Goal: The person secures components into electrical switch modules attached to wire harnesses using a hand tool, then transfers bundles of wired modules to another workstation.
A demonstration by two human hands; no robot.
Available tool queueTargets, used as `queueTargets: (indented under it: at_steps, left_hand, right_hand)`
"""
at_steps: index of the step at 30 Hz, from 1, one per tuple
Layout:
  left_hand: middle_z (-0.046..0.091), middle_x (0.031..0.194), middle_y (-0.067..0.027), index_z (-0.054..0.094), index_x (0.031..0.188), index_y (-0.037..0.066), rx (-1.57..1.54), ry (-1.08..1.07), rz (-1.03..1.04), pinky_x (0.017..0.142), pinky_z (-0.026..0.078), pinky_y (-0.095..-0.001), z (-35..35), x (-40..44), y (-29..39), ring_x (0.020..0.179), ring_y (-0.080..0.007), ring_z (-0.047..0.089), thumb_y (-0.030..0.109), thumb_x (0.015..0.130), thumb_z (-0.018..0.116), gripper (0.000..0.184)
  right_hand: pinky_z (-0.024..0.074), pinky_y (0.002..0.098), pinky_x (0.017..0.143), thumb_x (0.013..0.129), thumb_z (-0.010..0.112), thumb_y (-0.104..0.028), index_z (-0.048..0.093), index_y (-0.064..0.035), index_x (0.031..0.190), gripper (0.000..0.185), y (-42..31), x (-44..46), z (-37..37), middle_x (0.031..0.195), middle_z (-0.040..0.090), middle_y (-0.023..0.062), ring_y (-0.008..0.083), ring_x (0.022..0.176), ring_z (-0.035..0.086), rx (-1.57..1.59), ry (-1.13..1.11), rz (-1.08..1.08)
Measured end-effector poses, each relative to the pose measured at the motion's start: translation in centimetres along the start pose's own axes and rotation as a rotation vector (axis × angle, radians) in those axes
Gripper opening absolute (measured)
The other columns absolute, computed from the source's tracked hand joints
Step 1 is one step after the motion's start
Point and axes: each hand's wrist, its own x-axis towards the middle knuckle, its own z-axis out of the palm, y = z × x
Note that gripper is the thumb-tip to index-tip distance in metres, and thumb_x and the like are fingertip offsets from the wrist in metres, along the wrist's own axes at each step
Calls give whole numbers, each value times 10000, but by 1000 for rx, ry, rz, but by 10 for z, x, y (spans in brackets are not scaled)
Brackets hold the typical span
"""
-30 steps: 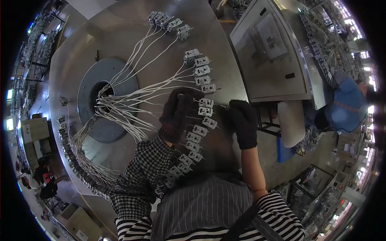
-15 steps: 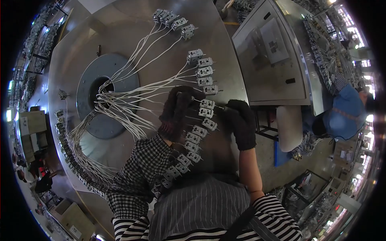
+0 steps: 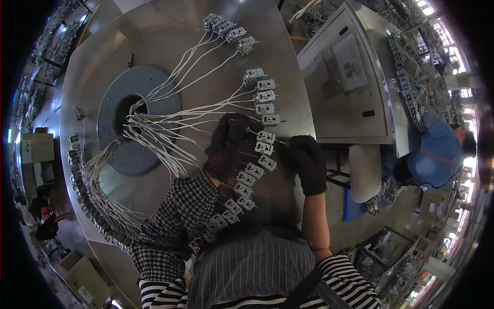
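My left hand (image 3: 229, 139), in a dark knitted glove, is curled just left of a small silver motor (image 3: 266, 137). Its fingertips pinch a thin white wire (image 3: 251, 131) that runs to this motor. On the other side, my right hand (image 3: 307, 162), also gloved, has its fingers drawn together close to the motor's thin shaft; whatever they hold is hidden. Another motor (image 3: 264, 148) lies just below. Similar motors (image 3: 265, 96) form a curved row above and below my hands, with white wires (image 3: 175, 114) trailing left.
The wires gather at a round grey plate (image 3: 110, 103) with a central hole, on a metal table (image 3: 200, 77). More motors (image 3: 77, 175) line the table's left edge. A metal cabinet (image 3: 339, 113) stands at right, with a person in blue (image 3: 437, 154) beyond it.
The view has shifted slightly, so the upper motors appear a little lower and further right. Both hands keep nearly the same place beside the same motor.
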Motion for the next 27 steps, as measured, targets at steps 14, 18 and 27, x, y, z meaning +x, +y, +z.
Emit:
queueTargets:
  at_steps: [14,18,27]
  left_hand:
    - [683,1053,-81,577,1159,74,101,47,19,644,536,-260,0,0,-2,798,-113,648,382,1058,493,334]
    - [672,1049,-68,546,1167,65,107,-25,5,800,576,-304,-5,1,0,955,-149,661,319,1051,514,281]
    - [673,1010,-61,596,1143,55,199,-35,78,671,537,-264,-7,4,-7,822,-111,637,326,1073,466,308]
  right_hand:
    - [516,277,737,896,664,-146,660,-18,1105,245,-7,-5,8,946,676,59,126,857,631,55,56,87]
    - [514,276,814,883,674,-154,682,5,1083,256,-1,-3,6,1008,689,66,125,926,637,0,42,43]
    - [509,264,812,903,657,-135,698,-17,1074,212,-1,-4,5,973,693,53,123,912,639,-165,68,-87]
